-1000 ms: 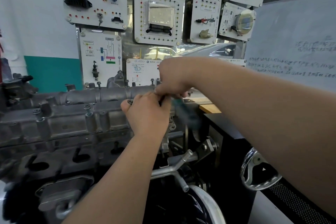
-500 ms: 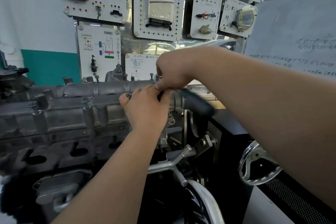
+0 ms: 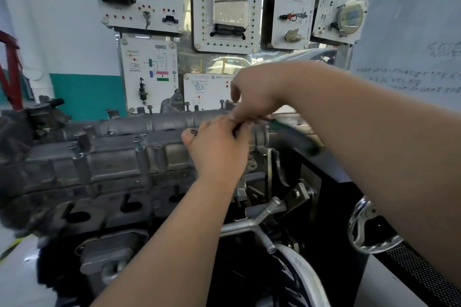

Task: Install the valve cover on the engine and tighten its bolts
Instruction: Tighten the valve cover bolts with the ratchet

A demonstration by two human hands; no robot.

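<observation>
The grey aluminium valve cover (image 3: 119, 157) lies on top of the engine (image 3: 82, 207), which fills the left and middle. Several bolts stand in it, one raised at the front edge (image 3: 138, 141) and others along the back (image 3: 186, 106). At the cover's right end my left hand (image 3: 217, 149) curls its fingers around the head of a ratchet wrench (image 3: 294, 138). The wrench's green and black handle is blurred and sticks out to the right. My right hand (image 3: 252, 97) reaches in from above and pinches the wrench near its head. The bolt beneath both hands is hidden.
White training panels (image 3: 228, 10) with switches and connectors cover the wall behind. A whiteboard (image 3: 411, 45) stands at the right. A chrome handwheel (image 3: 369, 227) sits on the black stand at lower right, and a silver pipe (image 3: 252, 223) juts out below the engine's right end.
The wrench handle has swung outward to the right and slightly up. Both hands stay at the cover's right end; my right hand has lifted a little.
</observation>
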